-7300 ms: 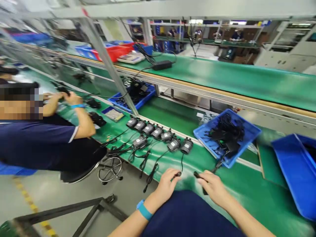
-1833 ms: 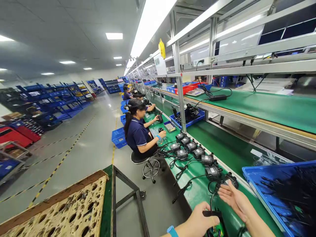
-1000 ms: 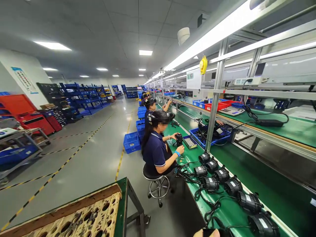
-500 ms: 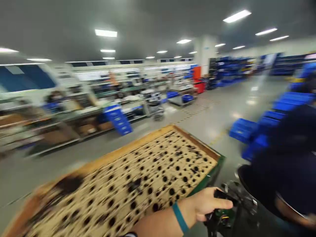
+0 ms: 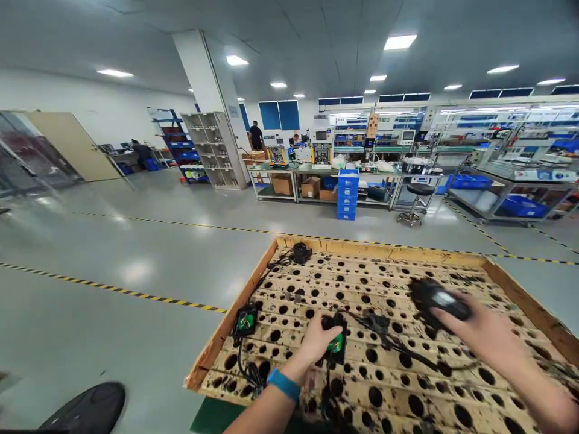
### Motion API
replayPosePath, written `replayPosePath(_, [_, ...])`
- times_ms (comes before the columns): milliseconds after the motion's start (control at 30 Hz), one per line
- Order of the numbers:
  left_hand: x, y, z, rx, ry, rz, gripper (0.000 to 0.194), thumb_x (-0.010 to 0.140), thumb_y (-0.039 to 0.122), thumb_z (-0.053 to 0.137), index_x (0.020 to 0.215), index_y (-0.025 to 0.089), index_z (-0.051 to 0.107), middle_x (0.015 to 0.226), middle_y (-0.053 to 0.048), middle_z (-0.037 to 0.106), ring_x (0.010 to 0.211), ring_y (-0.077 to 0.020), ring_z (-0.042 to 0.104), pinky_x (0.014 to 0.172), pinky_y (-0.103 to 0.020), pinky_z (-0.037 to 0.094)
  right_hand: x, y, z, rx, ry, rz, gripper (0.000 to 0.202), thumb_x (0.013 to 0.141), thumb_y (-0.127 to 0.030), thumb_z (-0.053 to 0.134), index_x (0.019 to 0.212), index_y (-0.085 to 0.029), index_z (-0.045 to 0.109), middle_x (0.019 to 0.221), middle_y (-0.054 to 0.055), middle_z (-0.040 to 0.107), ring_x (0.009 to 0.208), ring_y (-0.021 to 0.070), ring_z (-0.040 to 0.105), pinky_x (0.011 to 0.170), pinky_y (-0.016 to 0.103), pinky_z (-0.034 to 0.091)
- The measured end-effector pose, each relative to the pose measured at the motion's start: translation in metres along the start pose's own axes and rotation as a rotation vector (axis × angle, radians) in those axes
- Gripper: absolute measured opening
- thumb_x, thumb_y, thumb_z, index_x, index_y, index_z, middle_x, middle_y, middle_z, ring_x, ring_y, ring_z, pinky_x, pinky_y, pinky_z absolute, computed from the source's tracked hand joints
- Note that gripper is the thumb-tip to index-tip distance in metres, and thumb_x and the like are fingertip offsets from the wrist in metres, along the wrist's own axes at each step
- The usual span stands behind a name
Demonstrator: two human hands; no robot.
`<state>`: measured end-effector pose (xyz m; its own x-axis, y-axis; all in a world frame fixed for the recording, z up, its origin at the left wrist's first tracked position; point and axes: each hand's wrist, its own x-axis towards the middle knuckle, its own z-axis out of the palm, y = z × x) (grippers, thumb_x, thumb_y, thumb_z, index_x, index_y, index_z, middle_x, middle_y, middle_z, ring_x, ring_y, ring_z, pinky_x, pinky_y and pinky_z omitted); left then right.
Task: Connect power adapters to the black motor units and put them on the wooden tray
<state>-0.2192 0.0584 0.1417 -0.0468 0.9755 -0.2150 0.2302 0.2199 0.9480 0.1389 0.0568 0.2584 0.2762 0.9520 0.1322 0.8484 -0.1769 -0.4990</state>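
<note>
A wooden tray [image 5: 375,250] pierced with many round holes lies in front of me. My left hand [image 5: 316,340] grips a small black housing with a green circuit board [image 5: 335,343] and holds it down on the tray. My right hand [image 5: 479,328] holds a black pump-like unit with a white label [image 5: 436,296] just above the tray's right part. A black cable [image 5: 402,349] runs between the two pieces. Another black housing with a green board [image 5: 245,319] sits at the tray's left edge. One more black unit [image 5: 300,253] rests at the tray's far left corner.
Grey floor with yellow-black tape lines [image 5: 113,289] surrounds the tray. A black stool seat [image 5: 85,407] shows at the lower left. Far off stand workbenches [image 5: 325,175], stacked blue bins [image 5: 347,194], a stool [image 5: 415,202], shelving [image 5: 212,147] and a person [image 5: 256,135].
My view swung from the green assembly line and the seated co-worker round to the holed tray. Both hands carried the housing and pump unit over and now hold them at the tray.
</note>
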Motion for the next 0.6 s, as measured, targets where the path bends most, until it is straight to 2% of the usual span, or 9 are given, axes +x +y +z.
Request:
replayPosePath(67, [0.014, -0.023, -0.051, 0.162, 0.111, -0.020, 0.026, 0.079, 0.024, 0.067, 0.100, 0.016, 0.056, 0.095, -0.009, 0.069, 0.093, -0.0250, 0.066, 0.083, -0.035, 0.051, 0.036, -0.098, 0.057, -0.105, -0.170, -0.147, 0.061, 0.078, -0.059, 0.069, 0.123, -0.019, 0.062, 0.091, 0.010, 0.073, 0.079, 0.0240, 0.067, 0.068, 0.033, 0.047])
replayPosePath(167, [0.027, -0.054, -0.112, 0.350, 0.161, -0.114, 0.028, 0.087, 0.027, 0.057, 0.114, 0.018, 0.054, 0.110, -0.013, 0.070, 0.102, -0.0273, 0.067, 0.083, -0.035, 0.051, 0.070, -0.229, 0.151, -0.316, -0.384, -0.322, 0.047, 0.082, -0.050, 0.063, 0.117, -0.018, 0.063, 0.101, 0.011, 0.074, 0.086, 0.0236, 0.068, 0.064, 0.029, 0.047])
replayPosePath(200, [0.030, -0.066, -0.126, 0.415, 0.169, -0.140, 0.029, 0.089, 0.028, 0.053, 0.117, 0.018, 0.055, 0.117, -0.014, 0.069, 0.107, -0.0272, 0.066, 0.085, -0.035, 0.052, 0.077, -0.263, 0.181, -0.354, -0.435, -0.347, 0.043, 0.080, -0.045, 0.065, 0.112, -0.018, 0.065, 0.098, 0.011, 0.074, 0.083, 0.0237, 0.069, 0.063, 0.029, 0.048])
replayPosePath(267, [0.033, -0.094, -0.142, 0.502, 0.184, -0.164, 0.034, 0.093, 0.031, 0.045, 0.122, 0.017, 0.056, 0.132, -0.016, 0.063, 0.117, -0.0271, 0.064, 0.091, -0.035, 0.052, 0.088, -0.314, 0.238, -0.418, -0.476, -0.391, 0.040, 0.074, -0.039, 0.071, 0.108, -0.018, 0.067, 0.101, 0.012, 0.074, 0.092, 0.0278, 0.069, 0.069, 0.032, 0.051])
replayPosePath(333, [0.034, -0.127, -0.143, 0.569, 0.201, -0.136, 0.047, 0.093, 0.038, 0.045, 0.133, 0.014, 0.054, 0.146, -0.019, 0.052, 0.130, -0.0305, 0.057, 0.101, -0.040, 0.050, 0.097, -0.345, 0.285, -0.464, -0.501, -0.423, 0.043, 0.072, -0.037, 0.075, 0.109, -0.018, 0.068, 0.106, 0.014, 0.074, 0.100, 0.0311, 0.068, 0.076, 0.035, 0.054])
replayPosePath(433, [0.029, -0.176, -0.128, 0.726, 0.131, 0.047, 0.086, 0.078, 0.050, 0.066, 0.154, 0.019, 0.039, 0.163, -0.017, 0.034, 0.149, -0.0411, 0.032, 0.117, -0.056, 0.035, 0.108, -0.370, 0.338, -0.527, -0.534, -0.426, 0.040, 0.072, -0.036, 0.077, 0.105, -0.014, 0.070, 0.105, 0.017, 0.073, 0.105, 0.0347, 0.067, 0.081, 0.039, 0.055])
replayPosePath(467, [0.027, -0.189, -0.124, 0.780, 0.091, 0.111, 0.094, 0.074, 0.050, 0.072, 0.156, 0.024, 0.035, 0.165, -0.014, 0.030, 0.151, -0.0436, 0.026, 0.120, -0.061, 0.029, 0.111, -0.376, 0.351, -0.545, -0.542, -0.414, 0.037, 0.072, -0.035, 0.078, 0.100, -0.013, 0.072, 0.103, 0.018, 0.073, 0.105, 0.0360, 0.066, 0.082, 0.040, 0.055])
replayPosePath(533, [0.023, -0.206, -0.119, 0.850, 0.020, 0.182, 0.091, 0.075, 0.051, 0.072, 0.156, 0.034, 0.033, 0.166, -0.008, 0.028, 0.152, -0.0461, 0.022, 0.120, -0.068, 0.023, 0.116, -0.387, 0.368, -0.569, -0.541, -0.386, 0.033, 0.072, -0.034, 0.079, 0.095, -0.011, 0.073, 0.099, 0.021, 0.072, 0.107, 0.0383, 0.064, 0.083, 0.042, 0.054])
replayPosePath(600, [0.020, -0.209, -0.124, 0.872, -0.047, 0.200, 0.086, 0.080, 0.053, 0.069, 0.156, 0.035, 0.034, 0.166, -0.010, 0.026, 0.151, -0.0483, 0.022, 0.119, -0.074, 0.019, 0.117, -0.395, 0.375, -0.569, -0.520, -0.369, 0.034, 0.076, -0.037, 0.077, 0.093, -0.009, 0.073, 0.099, 0.024, 0.071, 0.108, 0.0391, 0.063, 0.083, 0.044, 0.053])
